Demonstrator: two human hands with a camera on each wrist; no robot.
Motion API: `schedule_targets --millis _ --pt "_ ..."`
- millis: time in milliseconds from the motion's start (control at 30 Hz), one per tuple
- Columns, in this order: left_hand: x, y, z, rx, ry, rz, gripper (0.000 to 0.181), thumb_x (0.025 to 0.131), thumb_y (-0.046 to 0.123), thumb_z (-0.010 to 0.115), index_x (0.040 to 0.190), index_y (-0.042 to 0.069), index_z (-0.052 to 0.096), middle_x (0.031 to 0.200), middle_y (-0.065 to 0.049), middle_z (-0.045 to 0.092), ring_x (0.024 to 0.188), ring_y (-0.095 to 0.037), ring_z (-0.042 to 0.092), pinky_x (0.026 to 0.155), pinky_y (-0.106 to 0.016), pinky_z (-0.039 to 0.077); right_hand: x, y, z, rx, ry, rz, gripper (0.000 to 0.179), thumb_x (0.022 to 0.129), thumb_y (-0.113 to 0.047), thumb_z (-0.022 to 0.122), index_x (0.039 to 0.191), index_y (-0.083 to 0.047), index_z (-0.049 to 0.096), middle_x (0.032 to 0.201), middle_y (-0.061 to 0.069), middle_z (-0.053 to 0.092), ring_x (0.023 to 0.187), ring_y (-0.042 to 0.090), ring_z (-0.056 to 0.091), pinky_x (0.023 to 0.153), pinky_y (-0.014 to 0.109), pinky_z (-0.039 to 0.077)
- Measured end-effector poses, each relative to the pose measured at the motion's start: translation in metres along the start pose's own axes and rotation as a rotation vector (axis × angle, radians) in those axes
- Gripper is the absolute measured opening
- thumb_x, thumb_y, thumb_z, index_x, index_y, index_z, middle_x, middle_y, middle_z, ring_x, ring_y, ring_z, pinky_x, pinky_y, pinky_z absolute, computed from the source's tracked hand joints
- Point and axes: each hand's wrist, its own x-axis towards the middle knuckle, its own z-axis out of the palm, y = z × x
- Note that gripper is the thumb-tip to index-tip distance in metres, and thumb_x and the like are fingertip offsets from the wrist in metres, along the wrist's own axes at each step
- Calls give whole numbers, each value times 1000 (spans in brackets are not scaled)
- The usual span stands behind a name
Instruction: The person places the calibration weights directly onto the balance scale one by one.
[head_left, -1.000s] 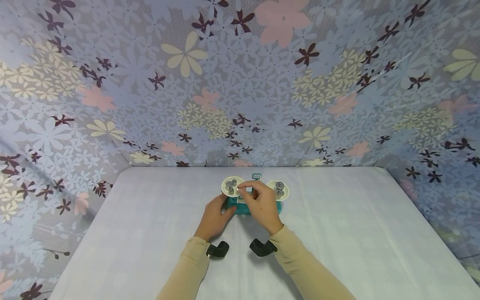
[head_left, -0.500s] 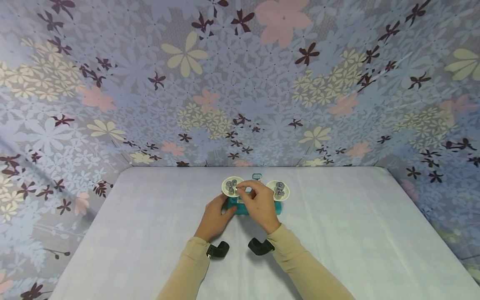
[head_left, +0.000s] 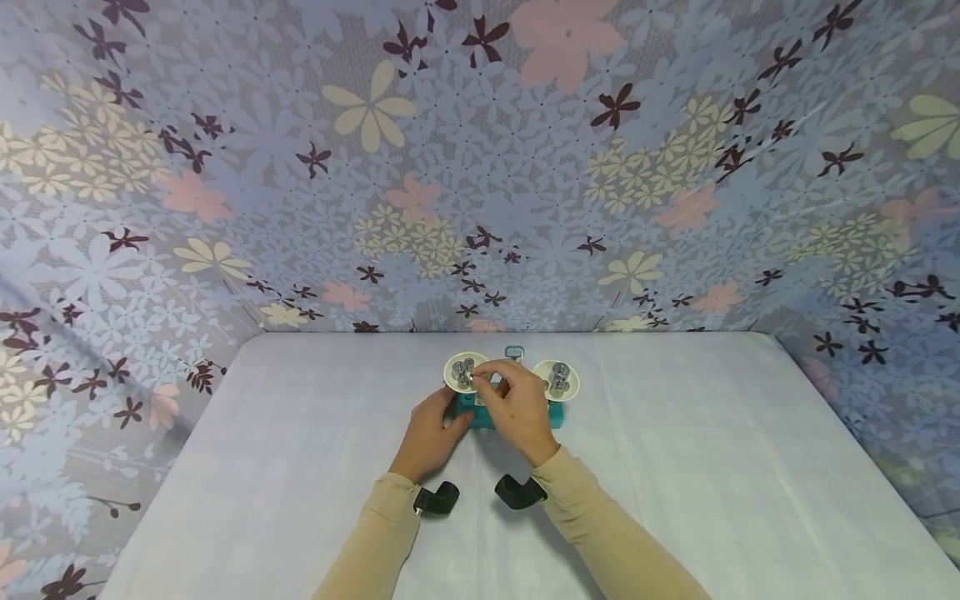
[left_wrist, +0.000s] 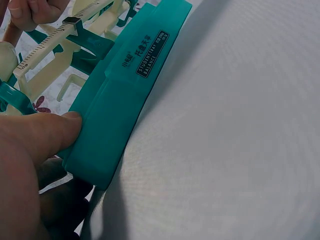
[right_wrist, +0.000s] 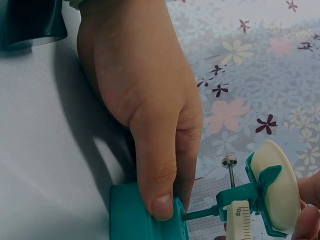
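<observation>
A teal student tray balance [left_wrist: 112, 110] stands on the table in front of me. My left hand [head_left: 426, 435] grips the left end of its base, the thumb on the front face. Several grey metal weights [head_left: 460, 367] sit in the left cream pan [head_left: 448, 380], and more metal weights [head_left: 559, 372] in the right cream pan [head_left: 573, 386]. At the left pan's right edge my right hand [head_left: 521, 410] pinches a small shiny piece, mostly hidden by the fingertips. In the right wrist view its fingers [right_wrist: 309, 220] show beside the pan.
The balance's ruled beam [left_wrist: 47, 50] runs between the pans, behind my right hand. A metal adjusting screw [right_wrist: 229, 161] sticks out near the left pan. White cloth covers the table [head_left: 712, 467]; a flowered backdrop [head_left: 480, 167] rises behind and beside it.
My right hand has shifted slightly left, its fingertips further over the left pan. My left hand stays on the base.
</observation>
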Motion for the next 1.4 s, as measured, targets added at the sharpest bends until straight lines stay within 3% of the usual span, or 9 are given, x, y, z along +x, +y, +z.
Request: schedule_targets --millis 267,667,1400 --pt "0 -3 2 0 11 10 56 91 30 57 138 3 41 134 -15 49 124 -26 45 105 -41 37 0 -2 1 -11 6 -10 8 86 -20 68 92 -18 72 85 -8 64 50 6 45 43 23 39" --pt "1 -2 2 7 -18 -29 58 92 35 55 140 5 39 136 -12 48 125 -22 44 106 -37 36 1 -1 1 -33 -10 -11 8 86 -18 67 92 -16 72 84 -6 64 49 6 44 41 24 39" --pt "0 1 -1 3 -12 -17 58 92 31 57 139 2 39 135 -15 48 125 -26 45 105 -40 36 2 -6 -5 -39 -30 -7 11 85 -18 68 95 -17 71 84 -7 63 48 6 43 40 24 38"
